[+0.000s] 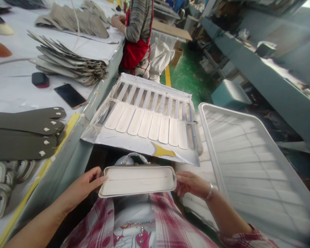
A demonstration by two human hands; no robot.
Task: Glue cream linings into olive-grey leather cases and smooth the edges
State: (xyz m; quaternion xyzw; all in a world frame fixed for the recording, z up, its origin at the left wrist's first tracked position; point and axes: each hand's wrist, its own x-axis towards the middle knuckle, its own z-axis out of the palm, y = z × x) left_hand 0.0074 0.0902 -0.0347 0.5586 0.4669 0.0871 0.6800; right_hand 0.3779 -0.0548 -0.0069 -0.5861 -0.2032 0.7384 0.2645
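Between my two hands, close to my body, is what looks like a handbag (pixel 138 181), its long off-white face with rounded corners turned up toward me. A thin line runs along that face, and a plastic-wrapped handle (pixel 135 156) arches up behind it. My left hand (pixel 94 179) pinches the left end between thumb and fingers. On the right end, my right hand (pixel 189 183) is closed round the edge, with some fingers hidden beneath. Just beyond lies a white slotted board (pixel 119 136), with several off-white rounded strips (pixel 144 124) in a row on it.
Left stands a table (pixel 18 82) bearing stacked grey pieces (pixel 69 62), a phone (pixel 71 95), a dark-and-red small object (pixel 40 80) and dark olive panels (pixel 23 134). A large white plastic bin (pixel 214 148) is at right. A co-worker in a red apron (pixel 135 55) stands ahead.
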